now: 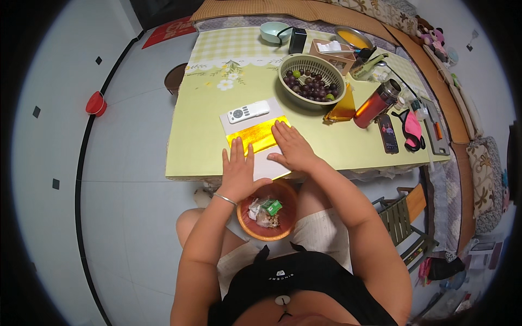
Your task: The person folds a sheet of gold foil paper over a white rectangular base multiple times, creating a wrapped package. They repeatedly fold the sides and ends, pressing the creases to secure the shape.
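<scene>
A shiny gold foil sheet (252, 138) lies across a pale flat board or pad of paper (266, 166) at the table's near edge. My left hand (238, 169) rests flat with fingers spread, its fingertips on the foil's left part. Flat too, my right hand (294, 146) presses on the foil's right end, thumb out to the side. Neither hand grips anything. A white remote control (248, 111) lies on the far part of the board, just beyond the foil. What lies under my palms is hidden.
On the table (201, 146) stand a colander (284, 89) of grapes, a folded gold piece (342, 108), a red thermos (375, 104), a phone (388, 133) and a pink-and-black eye mask (411, 130). Below the edge, between my knees, sits a waste bin (266, 236). A folding chair (399, 223) stands right.
</scene>
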{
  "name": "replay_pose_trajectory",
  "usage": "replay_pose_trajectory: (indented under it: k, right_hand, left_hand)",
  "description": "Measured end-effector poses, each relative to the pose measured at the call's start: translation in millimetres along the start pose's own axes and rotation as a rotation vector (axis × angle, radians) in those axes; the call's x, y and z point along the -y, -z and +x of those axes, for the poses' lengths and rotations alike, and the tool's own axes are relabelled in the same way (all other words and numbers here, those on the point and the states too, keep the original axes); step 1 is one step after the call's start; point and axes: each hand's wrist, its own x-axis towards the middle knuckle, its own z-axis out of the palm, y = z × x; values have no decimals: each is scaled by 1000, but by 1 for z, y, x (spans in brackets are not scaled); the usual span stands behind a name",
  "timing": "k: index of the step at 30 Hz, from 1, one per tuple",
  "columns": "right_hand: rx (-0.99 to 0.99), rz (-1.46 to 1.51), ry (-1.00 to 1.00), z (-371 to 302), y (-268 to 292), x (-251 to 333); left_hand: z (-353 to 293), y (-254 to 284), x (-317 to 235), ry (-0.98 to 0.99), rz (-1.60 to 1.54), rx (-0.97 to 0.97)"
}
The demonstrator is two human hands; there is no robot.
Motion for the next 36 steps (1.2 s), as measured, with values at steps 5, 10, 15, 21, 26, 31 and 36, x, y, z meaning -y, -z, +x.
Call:
replay_pose_trajectory:
  k: [5,10,15,21,26,31,36]
  right_hand:
    - [9,57,-95,-3,5,-15]
    - [-37,35,-293,-4,19,-33]
    - [-554,338,-125,21,25,-9]
    - [-399,781,-430,50,-6,-16]
    - [-341,1186,-651,46,-3,-17]
    - [-318,1132,-597,45,-1,-14]
    - [-261,1337,-627,45,1,-26]
  left_hand:
    - [-19,1,12,68,3,40]
    - [-20,-3,23,63,-46,-168]
    - [15,-9,53,66,-127,-498]
    - [49,-3,57,247,-295,-494]
    - [61,-6,72,399,-306,-449]
    - [64,-2,70,461,-279,-397]
    - [66,-1,72,400,-215,-344]
